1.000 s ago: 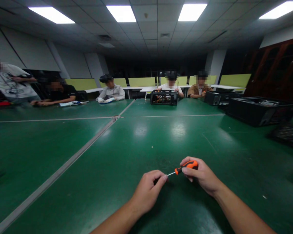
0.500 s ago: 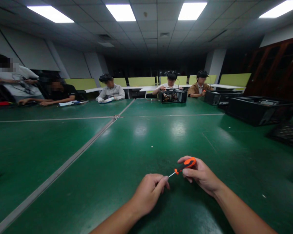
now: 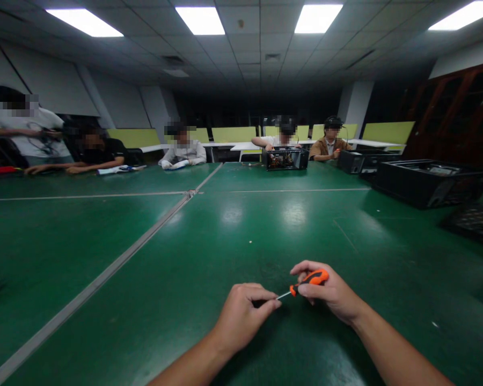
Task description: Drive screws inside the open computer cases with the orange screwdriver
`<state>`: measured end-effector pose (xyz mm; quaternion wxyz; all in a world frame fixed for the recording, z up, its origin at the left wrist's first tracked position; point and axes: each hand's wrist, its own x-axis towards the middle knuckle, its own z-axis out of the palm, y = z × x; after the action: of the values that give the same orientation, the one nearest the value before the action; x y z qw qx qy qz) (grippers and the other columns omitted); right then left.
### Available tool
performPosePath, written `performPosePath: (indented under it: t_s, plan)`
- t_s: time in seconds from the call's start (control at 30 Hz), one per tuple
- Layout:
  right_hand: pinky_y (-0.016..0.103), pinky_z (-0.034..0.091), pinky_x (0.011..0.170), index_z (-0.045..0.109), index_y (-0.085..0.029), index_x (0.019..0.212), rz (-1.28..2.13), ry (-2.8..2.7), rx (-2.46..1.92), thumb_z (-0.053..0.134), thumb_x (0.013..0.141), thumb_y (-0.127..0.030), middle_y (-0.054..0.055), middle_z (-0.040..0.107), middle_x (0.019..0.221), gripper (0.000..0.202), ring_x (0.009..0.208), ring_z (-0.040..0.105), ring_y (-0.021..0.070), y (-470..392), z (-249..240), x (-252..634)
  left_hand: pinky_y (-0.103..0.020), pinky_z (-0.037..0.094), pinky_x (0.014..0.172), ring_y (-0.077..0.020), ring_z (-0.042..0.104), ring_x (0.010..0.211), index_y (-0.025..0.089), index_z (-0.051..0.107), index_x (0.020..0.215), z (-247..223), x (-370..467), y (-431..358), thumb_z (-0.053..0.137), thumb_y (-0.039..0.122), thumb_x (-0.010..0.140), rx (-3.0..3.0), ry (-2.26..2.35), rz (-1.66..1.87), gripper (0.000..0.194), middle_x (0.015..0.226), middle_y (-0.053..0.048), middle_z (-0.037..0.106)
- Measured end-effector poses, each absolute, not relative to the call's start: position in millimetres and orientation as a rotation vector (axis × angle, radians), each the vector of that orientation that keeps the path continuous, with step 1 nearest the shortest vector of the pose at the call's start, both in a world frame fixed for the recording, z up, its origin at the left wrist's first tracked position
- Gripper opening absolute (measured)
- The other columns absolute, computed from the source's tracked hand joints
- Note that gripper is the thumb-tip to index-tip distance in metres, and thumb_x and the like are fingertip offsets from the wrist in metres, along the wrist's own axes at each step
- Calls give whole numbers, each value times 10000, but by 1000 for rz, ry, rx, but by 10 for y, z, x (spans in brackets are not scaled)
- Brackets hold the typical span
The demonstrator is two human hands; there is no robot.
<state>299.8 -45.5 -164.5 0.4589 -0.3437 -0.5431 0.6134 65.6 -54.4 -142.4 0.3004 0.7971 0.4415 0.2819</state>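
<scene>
Stretching between two hands, a small screwdriver (image 3: 312,279) shows a chunky orange handle with black grip patches and a thin silvery shaft (image 3: 284,295), its tip hidden by fingertips. It sits over the counter (image 3: 193,257) at 5 o'clock from mid-view, long axis slanting, butt toward 2 o'clock and tip end toward 8. The left hand (image 3: 241,313) pinches that end between thumb and forefinger; the right hand (image 3: 334,292) is half open, loosely curled about the handle, thumb against it. Glossy and green, the counter mirrors light, with a grey strip (image 3: 104,275) running down toward 8 o'clock. An open computer case (image 3: 287,160) stands near 2 o'clock, a larger black case (image 3: 418,187) at 3; ceiling panels (image 3: 200,21) glow overhead from 10 to 2.
</scene>
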Motion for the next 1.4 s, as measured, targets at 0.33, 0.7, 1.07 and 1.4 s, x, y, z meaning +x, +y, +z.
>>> performPosePath:
  t_s: [0.33,0.7,1.07,1.4]
  plan:
    - [248,420,723,686,-206,1101,1405,-1502,-759,870,676,-380,6,588,879,494,791,538,134,-486,-1520,2981,-255,434,668,-159,649,669,238,793,712,-1394,684,-543,763,204,746,2052,1226,869,56,685,-5,747]
    - [278,421,767,656,-224,1181,1464,-1565,-718,927,590,-307,18,595,973,656,857,537,158,-492,-1567,2988,-249,459,650,-148,639,654,171,549,578,-1491,693,-516,775,158,702,1893,1081,1066,258,687,-9,704]
    - [272,435,756,651,-221,1168,1444,-1570,-754,916,606,-240,14,607,968,622,853,549,154,-486,-1589,2987,-252,456,661,-151,634,680,176,544,575,-1448,685,-523,766,211,738,1923,1089,1177,278,702,-9,675]
    - [255,456,670,623,-191,1174,1490,-1510,-785,907,626,-281,17,594,955,624,705,543,108,-501,-1602,2951,-246,409,640,-149,585,628,172,681,644,-1428,686,-539,519,422,926,1998,1193,886,410,619,-12,632]
